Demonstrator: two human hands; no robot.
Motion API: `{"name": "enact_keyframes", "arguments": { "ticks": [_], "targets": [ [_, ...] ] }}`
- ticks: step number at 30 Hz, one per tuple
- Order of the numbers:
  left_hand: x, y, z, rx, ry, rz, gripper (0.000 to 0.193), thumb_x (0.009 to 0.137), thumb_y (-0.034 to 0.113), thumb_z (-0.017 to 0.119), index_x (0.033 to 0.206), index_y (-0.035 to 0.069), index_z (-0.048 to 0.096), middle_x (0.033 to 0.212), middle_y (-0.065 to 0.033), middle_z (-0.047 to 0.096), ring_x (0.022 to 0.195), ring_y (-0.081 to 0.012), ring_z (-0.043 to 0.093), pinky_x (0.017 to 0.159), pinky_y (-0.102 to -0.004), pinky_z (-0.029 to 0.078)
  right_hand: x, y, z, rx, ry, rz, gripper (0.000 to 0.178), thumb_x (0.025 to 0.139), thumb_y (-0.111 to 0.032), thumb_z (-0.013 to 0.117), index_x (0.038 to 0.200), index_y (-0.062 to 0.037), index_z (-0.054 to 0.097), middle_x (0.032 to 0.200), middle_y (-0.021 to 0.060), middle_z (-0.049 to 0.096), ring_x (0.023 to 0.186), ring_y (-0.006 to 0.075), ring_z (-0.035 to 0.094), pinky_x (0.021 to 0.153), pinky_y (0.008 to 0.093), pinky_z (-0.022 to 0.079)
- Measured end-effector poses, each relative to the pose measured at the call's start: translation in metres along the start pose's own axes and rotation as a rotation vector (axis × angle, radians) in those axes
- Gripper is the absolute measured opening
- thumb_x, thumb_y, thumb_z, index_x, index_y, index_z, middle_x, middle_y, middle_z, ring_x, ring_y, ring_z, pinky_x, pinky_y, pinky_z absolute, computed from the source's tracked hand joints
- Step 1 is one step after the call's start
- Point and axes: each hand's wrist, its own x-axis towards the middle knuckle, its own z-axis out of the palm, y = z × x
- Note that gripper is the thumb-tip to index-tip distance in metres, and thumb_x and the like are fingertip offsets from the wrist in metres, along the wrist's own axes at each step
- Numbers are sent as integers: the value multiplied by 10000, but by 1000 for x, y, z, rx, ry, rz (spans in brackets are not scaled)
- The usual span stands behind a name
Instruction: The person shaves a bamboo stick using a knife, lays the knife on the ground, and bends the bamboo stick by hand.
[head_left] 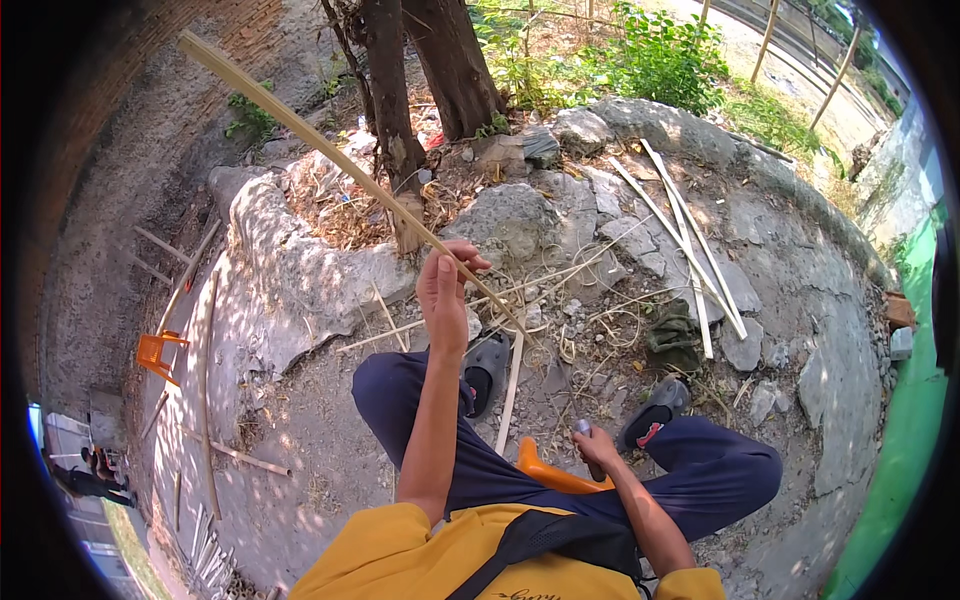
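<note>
A long, pale strip (300, 125), apparently split bamboo, slants from the upper left down to the ground between my feet. My left hand (445, 290) is closed around its lower part, with the fingertips bent over it. Low over my lap, my right hand (599, 447) grips a short tool (583, 428) with a grey rounded end; a dark part shows below the fist, and its exact kind is unclear. Beside that hand curves an orange plastic piece (545, 466). Another pale slat (511, 390) lies between my shoes, close to thin tangled shavings (590, 330).
Several long pale strips (690, 255) lie crossed on broken concrete at the right. Tree trunks (445, 65) rise beyond a low stone edge (300, 270). An orange chair (160, 355) and loose poles (208, 400) are at the left. A dark cloth-like bundle (673, 337) sits near my right shoe.
</note>
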Motion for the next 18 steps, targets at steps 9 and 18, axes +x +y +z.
{"name": "enact_keyframes", "arguments": {
  "ticks": [9,18],
  "targets": [
    [45,66,64,254,-228,164,591,1024,495,495,1345,6,409,1026,-127,643,890,-216,672,839,-365,547,-7,-19,-11,3,32,24,269,843,-259,651,807,7,635,657,65,615,555,173,603,513,340,479],
    [59,95,95,109,-295,243,701,1012,641,307,1226,-9,456,782,-60,548,554,-118,528,475,-234,410,-47,-62,-30,211,-32,-47,233,904,-226,642,838,-3,631,660,38,604,552,138,568,527,315,464]
  ]
}}
